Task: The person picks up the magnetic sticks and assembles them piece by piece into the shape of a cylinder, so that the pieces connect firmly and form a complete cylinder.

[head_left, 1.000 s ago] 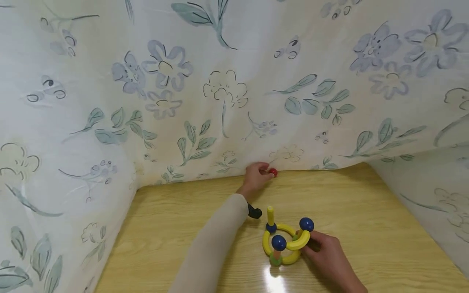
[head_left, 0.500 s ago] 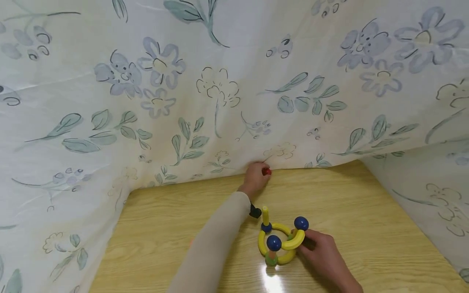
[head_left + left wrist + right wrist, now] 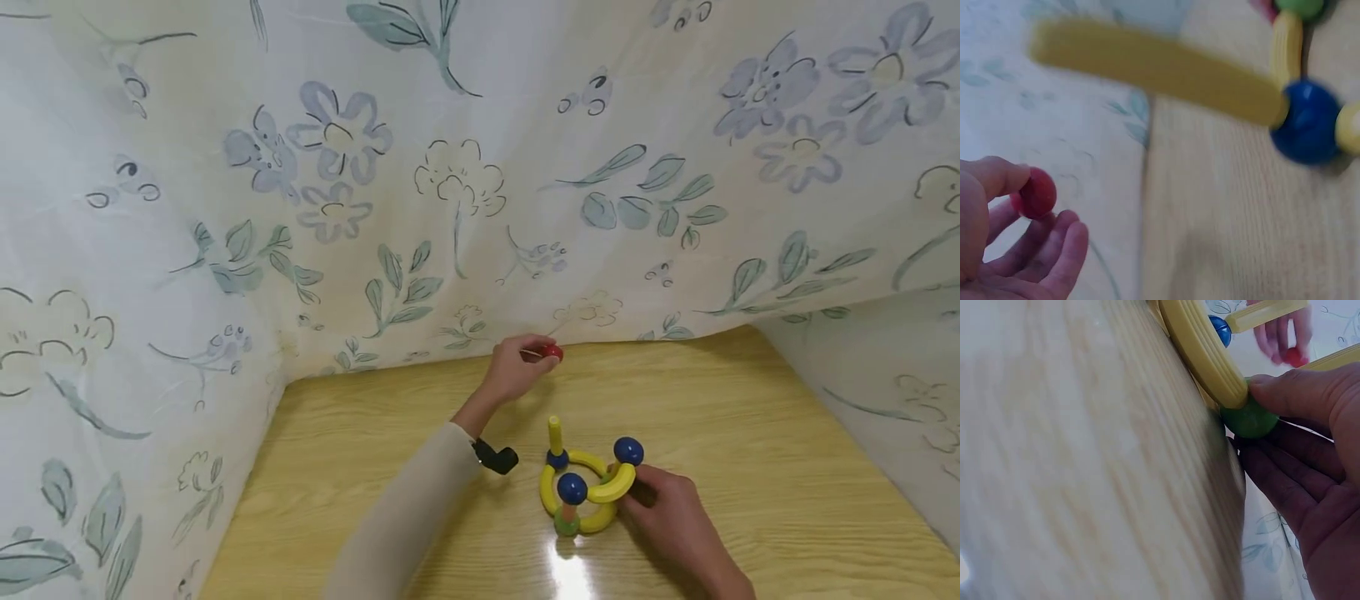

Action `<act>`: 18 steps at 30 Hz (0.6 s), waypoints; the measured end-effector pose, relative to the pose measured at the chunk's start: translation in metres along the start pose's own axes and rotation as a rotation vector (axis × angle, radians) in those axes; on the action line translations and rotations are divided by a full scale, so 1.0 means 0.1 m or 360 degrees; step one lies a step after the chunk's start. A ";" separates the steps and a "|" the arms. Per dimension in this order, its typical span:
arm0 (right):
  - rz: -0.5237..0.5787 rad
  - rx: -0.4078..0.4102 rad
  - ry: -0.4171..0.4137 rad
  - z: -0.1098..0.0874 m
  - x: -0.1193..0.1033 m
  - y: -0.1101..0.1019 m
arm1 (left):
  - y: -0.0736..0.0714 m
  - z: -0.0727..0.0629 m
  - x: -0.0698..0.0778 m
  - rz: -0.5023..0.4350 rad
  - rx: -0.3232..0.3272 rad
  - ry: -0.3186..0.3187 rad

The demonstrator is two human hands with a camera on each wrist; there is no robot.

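Note:
At the table's back edge my left hand (image 3: pixel 516 367) pinches a small red ball (image 3: pixel 1037 194) between thumb and fingers. Toward the front stands a toy frame of curved yellow rods (image 3: pixel 546 492) joined by balls into a ring. From one dark blue ball (image 3: pixel 1310 122) a straight yellow rod (image 3: pixel 555 436) rises. Two higher blue balls, one on a short orange rod (image 3: pixel 568 512) over a green ball, are linked by a curved yellow rod (image 3: pixel 613 487). My right hand (image 3: pixel 670 517) holds the ring's right side, thumb and fingers around a green ball (image 3: pixel 1249 419).
The wooden table (image 3: pixel 360 467) is walled at the back and sides by a floral cloth (image 3: pixel 450 208). A black wrist camera (image 3: pixel 497 457) sticks out from the left sleeve, to the left of the upright yellow rod.
My left hand has closed its fingers on the red ball, and its wrist and forearm have swung left and nearer. The right hand keeps its hold on the frame.

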State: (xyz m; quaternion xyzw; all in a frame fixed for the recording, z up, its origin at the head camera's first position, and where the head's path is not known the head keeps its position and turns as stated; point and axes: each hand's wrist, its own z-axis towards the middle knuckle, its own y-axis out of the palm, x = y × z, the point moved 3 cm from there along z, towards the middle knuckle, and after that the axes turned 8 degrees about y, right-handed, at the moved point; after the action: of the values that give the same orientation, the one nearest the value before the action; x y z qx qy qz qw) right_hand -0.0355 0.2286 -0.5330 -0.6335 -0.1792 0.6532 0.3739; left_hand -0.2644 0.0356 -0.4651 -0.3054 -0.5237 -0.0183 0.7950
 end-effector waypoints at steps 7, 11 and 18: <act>0.0005 -0.0029 0.0002 0.00 0.00 0.04 | -0.22 -0.52 0.27 -0.0267 -0.0087 -0.0009; 0.0029 -0.0058 0.0009 -0.01 -0.03 0.05 | -0.28 -0.80 0.34 -0.0341 -0.0130 -0.0005; 0.0003 -0.0048 -0.0038 -0.03 -0.12 0.09 | -0.28 -1.16 0.34 -0.0507 -0.0122 -0.0007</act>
State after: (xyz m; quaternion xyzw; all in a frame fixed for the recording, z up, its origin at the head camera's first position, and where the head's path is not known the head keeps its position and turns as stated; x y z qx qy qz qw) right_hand -0.0357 0.2129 -0.5318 -0.6313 -0.1930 0.6583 0.3617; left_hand -0.1635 -0.0356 -0.4545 -0.2486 -0.5661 -0.1633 0.7688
